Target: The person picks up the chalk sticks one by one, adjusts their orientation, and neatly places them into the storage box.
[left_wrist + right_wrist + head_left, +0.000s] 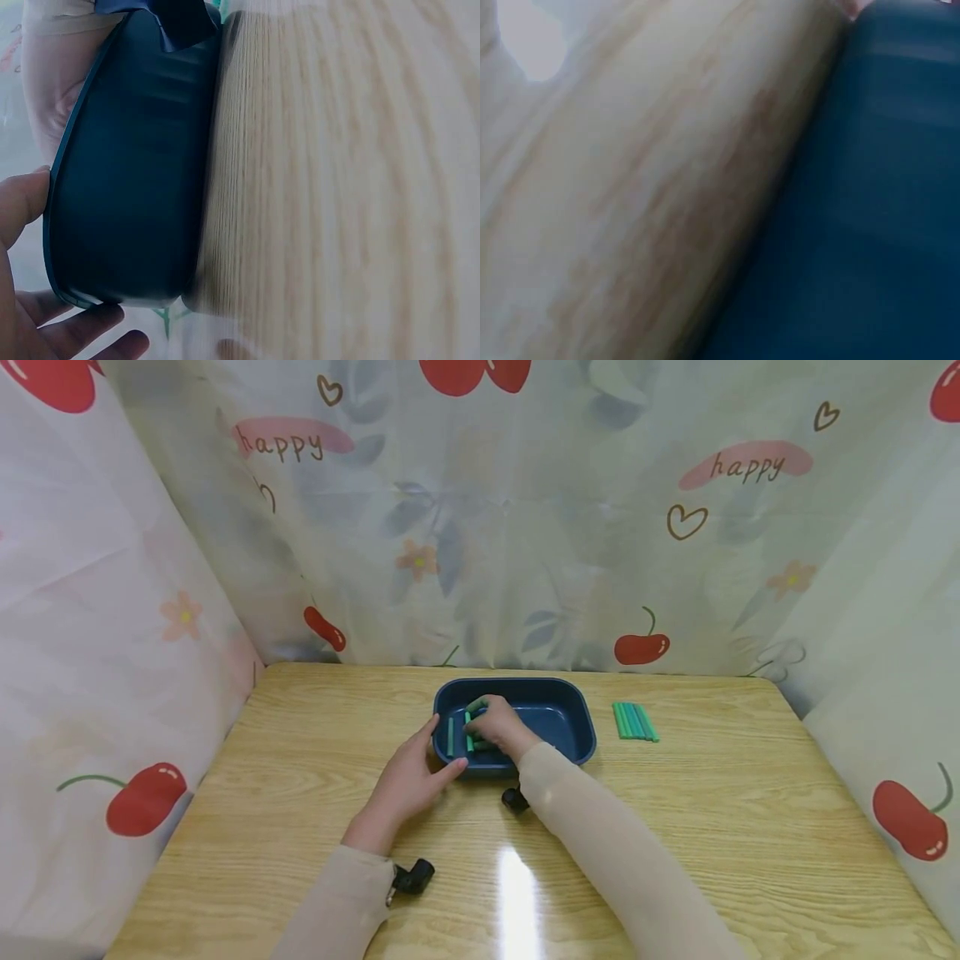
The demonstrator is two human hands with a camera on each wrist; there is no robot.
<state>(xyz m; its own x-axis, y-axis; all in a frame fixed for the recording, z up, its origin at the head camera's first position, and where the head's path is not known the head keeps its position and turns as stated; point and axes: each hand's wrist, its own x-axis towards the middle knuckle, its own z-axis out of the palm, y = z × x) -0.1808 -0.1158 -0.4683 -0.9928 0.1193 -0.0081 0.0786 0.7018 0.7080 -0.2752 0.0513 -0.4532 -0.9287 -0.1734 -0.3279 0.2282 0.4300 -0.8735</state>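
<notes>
A dark blue rectangular box stands on the table. My left hand holds its near left corner, thumb on the near rim and fingers along the left end. In the left wrist view, the fingers lie against the outside of the box. My right hand reaches over the near rim and pinches a thin green stick, which stands roughly parallel to the left end. Left of it, inside the box, is a darker green stick. The right wrist view shows only the box wall and table.
Several green and teal sticks lie side by side to the right of the box. The wooden table reaches back to a patterned curtain, which also hangs at both sides. Small black wrist cameras sit below the hands.
</notes>
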